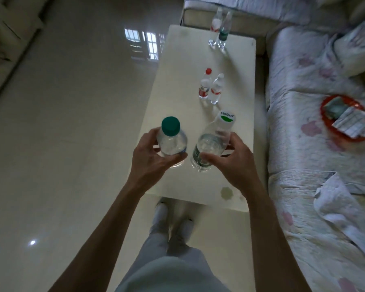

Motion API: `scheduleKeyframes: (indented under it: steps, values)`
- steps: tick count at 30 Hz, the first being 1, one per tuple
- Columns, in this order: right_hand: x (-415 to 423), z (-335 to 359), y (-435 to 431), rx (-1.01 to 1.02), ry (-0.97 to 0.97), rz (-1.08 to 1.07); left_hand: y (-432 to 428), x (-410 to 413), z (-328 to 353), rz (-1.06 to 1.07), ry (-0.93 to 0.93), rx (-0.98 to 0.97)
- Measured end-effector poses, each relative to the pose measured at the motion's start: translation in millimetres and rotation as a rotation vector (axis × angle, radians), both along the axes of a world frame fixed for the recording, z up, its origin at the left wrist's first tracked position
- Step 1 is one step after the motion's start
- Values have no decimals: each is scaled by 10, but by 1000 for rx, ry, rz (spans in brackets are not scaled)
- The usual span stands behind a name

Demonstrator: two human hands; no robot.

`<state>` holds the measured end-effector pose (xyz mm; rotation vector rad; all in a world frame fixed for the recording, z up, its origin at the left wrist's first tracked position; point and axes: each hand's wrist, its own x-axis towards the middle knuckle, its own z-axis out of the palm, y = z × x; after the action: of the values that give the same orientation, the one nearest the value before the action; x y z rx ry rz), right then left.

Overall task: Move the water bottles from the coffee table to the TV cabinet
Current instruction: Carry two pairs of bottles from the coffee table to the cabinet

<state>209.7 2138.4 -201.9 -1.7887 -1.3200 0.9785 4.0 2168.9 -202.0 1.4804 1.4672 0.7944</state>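
Two bottles are being held, one per hand, over the near end of the white desk [177, 106]. Left hand [150, 152] is wrapping a closed grip round the green-cap bottle [172, 140], thumb at front, fingers behind. Right hand [230, 159] is clamping the white-cap bottle [211, 144], which is tilting w/ cap away from the grip; thumb is pressing on its green label. Can't tell if either base is touching the desk. Beyond both grips, approx mid-desk, a red-cap bottle [204, 85] & a clear-cap bottle [216, 89] are standing upright, just beside each other. Further out, at the far end, 2 more bottles [219, 28] are standing as a pair. Right of the right grip, a covered sofa [303, 144] is carrying a red tray [346, 138].
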Motion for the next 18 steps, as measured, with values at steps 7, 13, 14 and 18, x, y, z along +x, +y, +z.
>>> scheduleKeyframes:
  steps: [7,13,14,18]
  values:
    - [-281,477,178,142,57,111,-273,-350,517,175,-40,49]
    - [-527,663,292,169,75,225,-397,-596,713,240,-81,19]
    - [-619,698,311,175,72,263,-428,-668,764,271,-80,25]
    - [-1002,824,386,186,62,369,-521,-974,874,358,-83,49]
